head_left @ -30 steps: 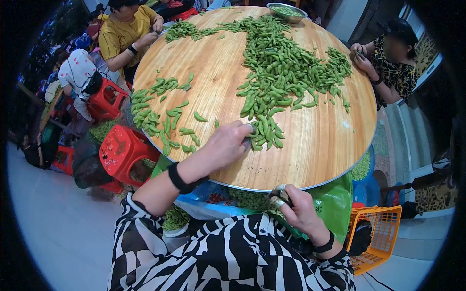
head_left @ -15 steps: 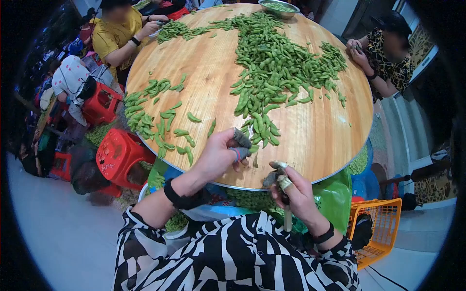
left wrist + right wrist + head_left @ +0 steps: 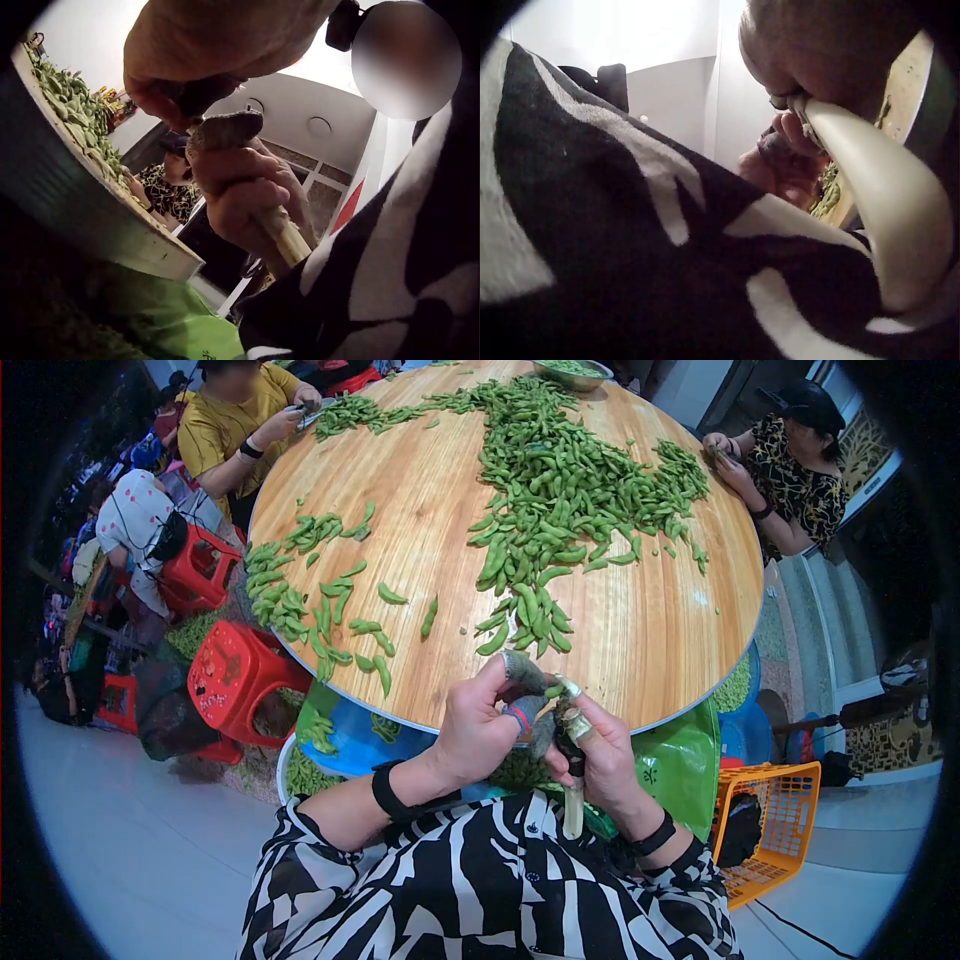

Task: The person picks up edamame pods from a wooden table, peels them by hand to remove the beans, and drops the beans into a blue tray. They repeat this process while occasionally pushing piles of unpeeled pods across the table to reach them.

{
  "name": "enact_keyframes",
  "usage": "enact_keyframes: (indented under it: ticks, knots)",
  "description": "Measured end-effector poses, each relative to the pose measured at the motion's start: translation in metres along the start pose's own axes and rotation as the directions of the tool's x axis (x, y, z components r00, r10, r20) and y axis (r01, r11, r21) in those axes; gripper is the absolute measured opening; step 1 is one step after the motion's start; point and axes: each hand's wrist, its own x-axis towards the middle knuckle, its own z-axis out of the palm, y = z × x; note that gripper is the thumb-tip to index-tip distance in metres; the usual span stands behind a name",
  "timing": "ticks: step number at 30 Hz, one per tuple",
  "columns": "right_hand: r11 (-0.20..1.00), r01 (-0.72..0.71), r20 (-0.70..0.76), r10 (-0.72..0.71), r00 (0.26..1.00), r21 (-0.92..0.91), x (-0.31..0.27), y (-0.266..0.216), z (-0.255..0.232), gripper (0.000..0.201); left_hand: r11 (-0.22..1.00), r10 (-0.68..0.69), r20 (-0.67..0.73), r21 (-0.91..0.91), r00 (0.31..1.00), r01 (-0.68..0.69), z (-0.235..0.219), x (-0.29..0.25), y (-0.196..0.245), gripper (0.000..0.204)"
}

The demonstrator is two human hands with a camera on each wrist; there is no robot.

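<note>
In front of the torso, just past the table's near edge, both hands meet. The left hand (image 3: 482, 725), with grey coverings on its thumb and finger, pinches a green soybean pod (image 3: 555, 691), mostly hidden by the fingers. The right hand (image 3: 605, 760) grips a tool with a smooth pale handle (image 3: 889, 195), which points down toward the lap; its working end is hidden. Tape and dark wrapping cover some right fingers. A large pile of soybean pods (image 3: 560, 490) lies ahead on the round wooden table (image 3: 400, 500), its narrow tip closest to the hands.
More pods (image 3: 280, 585) are scattered at the table's left. A metal bowl (image 3: 575, 374) stands at the far edge. Two other people sit around the table. Red stools (image 3: 235, 675) stand left, an orange crate (image 3: 770, 830) right. A green bag (image 3: 670, 760) hangs below the near edge.
The left hand has drawn back from the pile's near tip to the right hand, bringing a pod. The right hand has turned, so the pale handle now shows below it.
</note>
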Motion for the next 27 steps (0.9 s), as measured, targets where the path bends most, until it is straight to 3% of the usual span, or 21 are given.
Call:
enact_keyframes:
  ticks: [2,9,11,12,14,15,16,17,18,19,20,21,22,24,26,27]
  knots:
    - [1.0,0.011,0.003,-0.011,1.0,0.0,0.0,0.001,0.0,0.043,0.986,0.151,-0.06,0.077,0.987,-0.146,0.003,0.0,-0.004,0.018]
    - [0.992,0.042,-0.06,-0.049,0.997,-0.118,-0.002,0.003,-0.003,0.038,0.976,0.144,0.009,0.162,0.99,-0.143,-0.002,-0.003,-0.006,0.019]
    - [0.987,0.048,-0.057,-0.057,0.997,-0.154,0.0,0.001,-0.003,0.037,0.997,0.029,-0.032,-0.066,0.999,-0.031,0.001,-0.002,-0.004,0.018]
    - [0.981,0.054,-0.054,-0.066,0.996,-0.189,0.001,0.0,-0.003,0.036,0.997,0.029,-0.032,-0.067,0.999,-0.031,0.001,0.0,-0.005,0.018]
    - [0.976,0.055,-0.054,-0.068,0.996,-0.213,0.0,-0.003,-0.003,0.036,0.924,-0.109,0.008,-0.369,0.994,0.104,-0.001,0.004,-0.009,0.017]
    - [0.97,0.056,-0.053,-0.07,0.996,-0.236,-0.001,-0.004,-0.003,0.036,0.923,-0.109,0.006,-0.37,0.994,0.104,-0.003,0.004,-0.006,0.017]
    - [0.97,0.055,-0.052,-0.069,0.996,-0.236,-0.002,-0.005,-0.006,0.036,0.848,-0.232,0.082,-0.471,0.969,0.243,-0.006,0.003,0.0,0.018]
    - [0.927,0.077,-0.021,-0.091,0.996,-0.368,-0.005,-0.005,-0.01,0.037,0.744,-0.34,0.173,-0.552,0.925,0.376,-0.009,0.003,0.004,0.02]
    - [0.865,0.101,0.014,-0.108,0.994,-0.491,-0.006,-0.005,-0.013,0.038,0.743,-0.341,0.172,-0.553,0.924,0.377,-0.01,0.004,0.0,0.02]
    - [0.866,0.099,0.014,-0.106,0.994,-0.49,-0.003,-0.001,-0.016,0.038,0.677,-0.349,0.236,-0.605,0.907,0.419,-0.013,0.004,-0.007,0.02]
    - [0.608,0.388,0.193,-0.363,0.912,-0.693,0.003,0.005,-0.022,0.039,0.606,-0.352,0.3,-0.649,0.887,0.46,-0.014,0.004,-0.011,0.021]
    - [0.23,0.596,0.422,-0.518,0.744,-0.769,0.006,0.008,-0.025,0.041,0.605,-0.353,0.301,-0.649,0.886,0.461,-0.01,0.004,-0.01,0.021]
    - [0.23,0.595,0.421,-0.518,0.745,-0.77,0.002,0.006,-0.023,0.041,0.67,-0.386,0.222,-0.6,0.895,0.438,-0.003,0.003,-0.007,0.021]
    - [0.447,0.333,0.174,-0.359,0.917,-0.831,-0.011,0.001,-0.018,0.039,0.729,-0.412,0.139,-0.543,0.901,0.417,0.005,0.001,-0.007,0.022]
    - [0.485,0.293,0.109,-0.371,0.922,-0.824,-0.015,0.007,-0.023,0.035,0.915,-0.267,0.174,-0.262,0.948,0.306,0.01,-0.002,-0.01,0.022]
    - [0.521,0.254,0.044,-0.382,0.923,-0.814,-0.018,0.008,-0.025,0.03,0.928,-0.252,0.188,-0.231,0.949,0.292,0.014,-0.006,-0.008,0.021]
